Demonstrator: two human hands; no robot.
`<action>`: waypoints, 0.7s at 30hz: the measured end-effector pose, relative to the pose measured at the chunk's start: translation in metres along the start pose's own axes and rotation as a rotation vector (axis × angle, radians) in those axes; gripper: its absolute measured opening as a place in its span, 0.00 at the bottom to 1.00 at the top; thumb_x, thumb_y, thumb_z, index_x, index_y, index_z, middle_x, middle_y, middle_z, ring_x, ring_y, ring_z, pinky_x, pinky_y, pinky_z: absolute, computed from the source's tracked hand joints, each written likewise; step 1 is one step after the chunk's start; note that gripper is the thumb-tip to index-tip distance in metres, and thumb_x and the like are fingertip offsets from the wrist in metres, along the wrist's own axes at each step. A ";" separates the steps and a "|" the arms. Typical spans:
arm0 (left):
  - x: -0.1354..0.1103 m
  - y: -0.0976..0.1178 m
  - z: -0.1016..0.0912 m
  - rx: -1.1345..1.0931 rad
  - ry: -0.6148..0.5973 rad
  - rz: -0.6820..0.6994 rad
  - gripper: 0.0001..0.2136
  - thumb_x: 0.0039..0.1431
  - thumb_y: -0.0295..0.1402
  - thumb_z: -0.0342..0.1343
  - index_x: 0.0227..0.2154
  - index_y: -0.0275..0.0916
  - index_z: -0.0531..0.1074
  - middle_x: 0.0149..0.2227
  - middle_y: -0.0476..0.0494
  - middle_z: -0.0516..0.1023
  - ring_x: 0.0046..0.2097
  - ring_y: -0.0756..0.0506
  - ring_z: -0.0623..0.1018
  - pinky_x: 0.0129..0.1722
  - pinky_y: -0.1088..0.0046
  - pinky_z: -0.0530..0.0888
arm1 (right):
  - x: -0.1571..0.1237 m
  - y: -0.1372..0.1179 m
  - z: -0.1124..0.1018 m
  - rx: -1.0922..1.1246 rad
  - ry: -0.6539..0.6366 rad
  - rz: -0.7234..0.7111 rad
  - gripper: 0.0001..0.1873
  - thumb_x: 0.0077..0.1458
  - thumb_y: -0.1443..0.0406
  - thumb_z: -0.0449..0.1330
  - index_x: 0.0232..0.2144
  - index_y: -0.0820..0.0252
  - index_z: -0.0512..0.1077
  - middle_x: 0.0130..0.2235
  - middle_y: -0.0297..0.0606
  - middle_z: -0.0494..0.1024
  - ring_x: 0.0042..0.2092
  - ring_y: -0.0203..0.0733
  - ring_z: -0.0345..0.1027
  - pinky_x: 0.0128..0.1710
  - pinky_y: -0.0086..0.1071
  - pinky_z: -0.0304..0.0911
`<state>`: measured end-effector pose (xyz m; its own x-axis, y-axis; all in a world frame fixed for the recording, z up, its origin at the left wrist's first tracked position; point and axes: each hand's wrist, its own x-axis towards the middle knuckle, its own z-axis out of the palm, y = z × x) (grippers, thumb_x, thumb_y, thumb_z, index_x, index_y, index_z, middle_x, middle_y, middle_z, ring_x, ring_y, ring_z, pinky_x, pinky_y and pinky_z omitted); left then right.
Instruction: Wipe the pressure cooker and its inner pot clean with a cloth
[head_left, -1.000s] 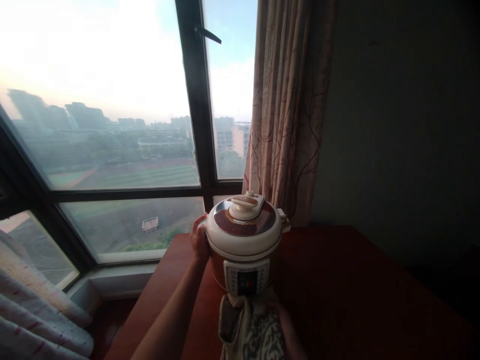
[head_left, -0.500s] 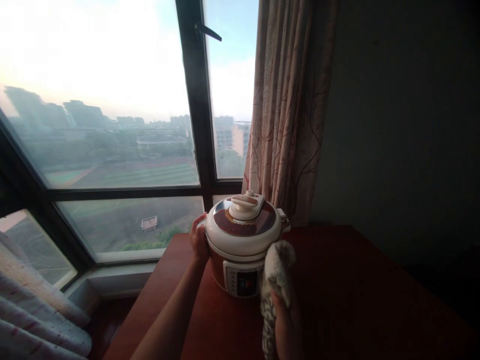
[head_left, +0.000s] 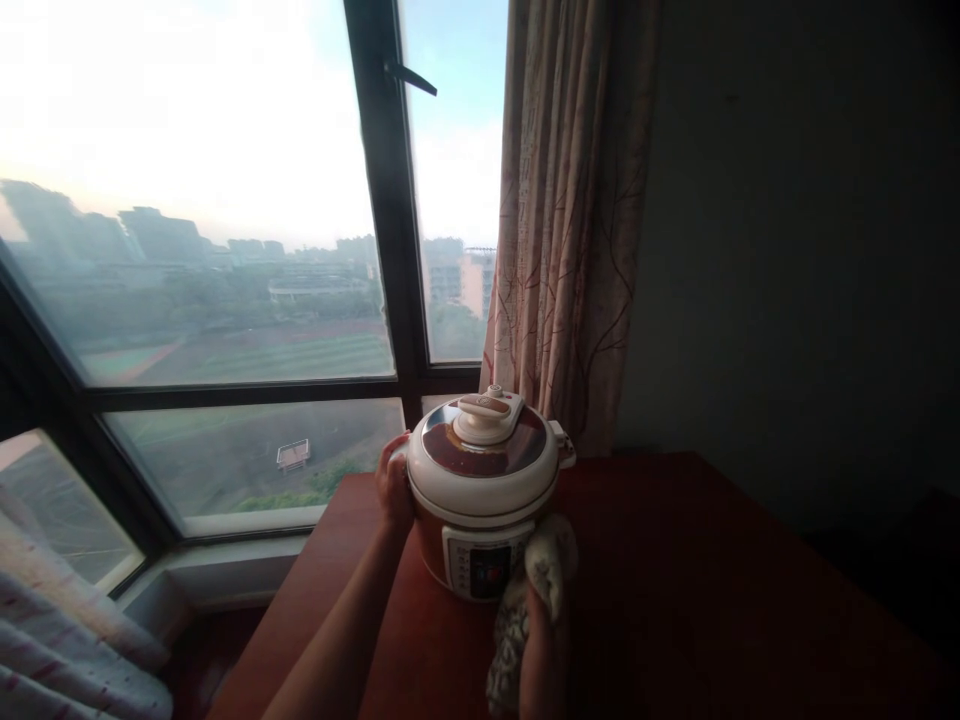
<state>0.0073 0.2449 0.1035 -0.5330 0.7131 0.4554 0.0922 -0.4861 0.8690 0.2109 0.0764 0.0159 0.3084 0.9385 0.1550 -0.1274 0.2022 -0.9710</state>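
Observation:
An electric pressure cooker (head_left: 480,490), cream and brown with a control panel in front, stands upright on a reddish-brown table (head_left: 675,600). My left hand (head_left: 394,485) is closed around the handle on the cooker's left side. In my right hand (head_left: 540,625) is a bunched cloth (head_left: 546,565), pale and fuzzy with a grey patterned part hanging below. The cloth is against the lower right front of the cooker, beside the panel. It hides most of my right fingers. The lid (head_left: 484,435) is on the cooker.
Behind the table rises a large window with a dark frame (head_left: 405,300) and a handle (head_left: 414,79). A patterned curtain (head_left: 562,250) hangs behind the cooker, and another curtain (head_left: 67,640) is at the lower left. A dark wall (head_left: 750,250) is on the right.
My right hand has moved the cloth down and slightly left, from near the lid rim to the cooker's lower body. My left hand keeps its hold on the handle.

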 end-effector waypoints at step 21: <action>-0.005 0.010 -0.004 -0.106 -0.102 -0.120 0.19 0.56 0.41 0.52 0.47 0.38 0.73 0.54 0.39 0.76 0.42 0.43 0.76 0.37 0.70 0.71 | 0.061 -0.067 -0.030 -0.252 -0.707 -0.315 0.25 0.47 0.66 0.66 0.50 0.47 0.78 0.55 0.37 0.79 0.59 0.56 0.68 0.65 0.50 0.53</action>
<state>0.0075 0.2344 0.1087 -0.4463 0.8140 0.3718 -0.0587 -0.4412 0.8955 0.2665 0.1116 0.0853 -0.3846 0.8199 0.4241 0.1078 0.4962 -0.8615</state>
